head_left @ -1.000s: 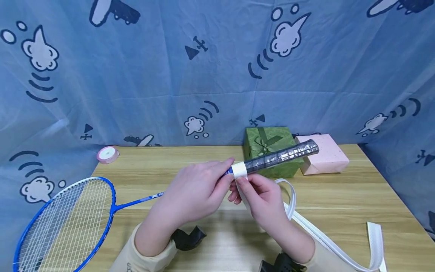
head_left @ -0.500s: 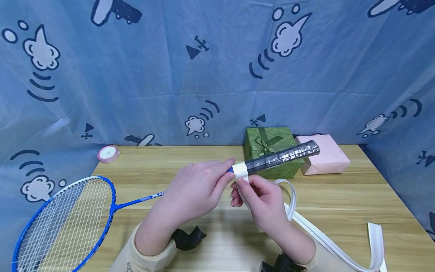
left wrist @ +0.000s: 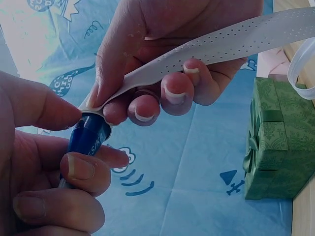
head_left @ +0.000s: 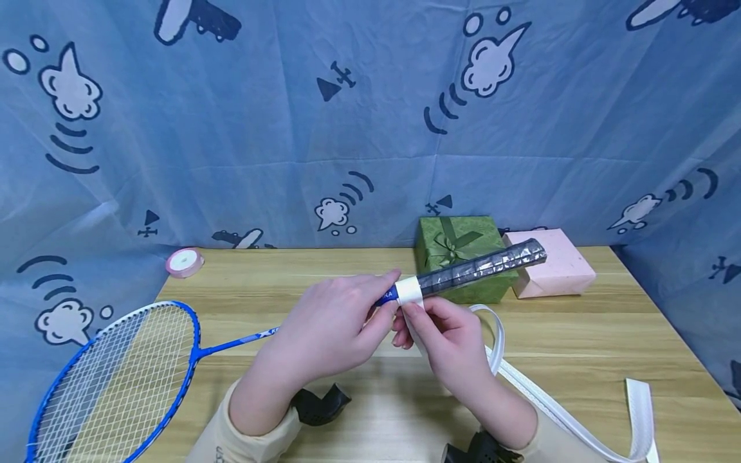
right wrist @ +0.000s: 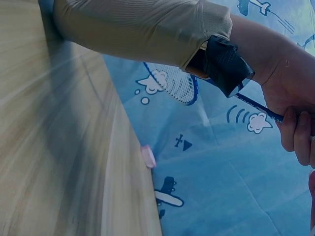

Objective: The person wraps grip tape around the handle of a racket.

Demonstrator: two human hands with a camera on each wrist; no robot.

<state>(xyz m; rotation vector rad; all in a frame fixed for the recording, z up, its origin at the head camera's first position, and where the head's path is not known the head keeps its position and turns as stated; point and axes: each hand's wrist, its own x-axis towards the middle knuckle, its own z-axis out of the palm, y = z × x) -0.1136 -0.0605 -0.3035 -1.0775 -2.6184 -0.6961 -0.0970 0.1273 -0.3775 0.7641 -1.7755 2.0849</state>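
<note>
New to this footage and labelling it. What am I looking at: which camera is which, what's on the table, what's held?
No machine here: each grip is a person's bare hand. The wide picture comes from a camera worn on the head, looking forward and down. The other two come from wrist cameras and look turned sideways: the left one shows the work close up, the right one mostly a sleeve and the wooden table.

The left grip holds a badminton racket around its blue cone, next to the dark handle. The right grip pinches a perforated white tape that goes round the racket beside the cone.

On the table are a pink-edged roll, a green box with a bow, a pink box and, at right, a white strip.
</note>
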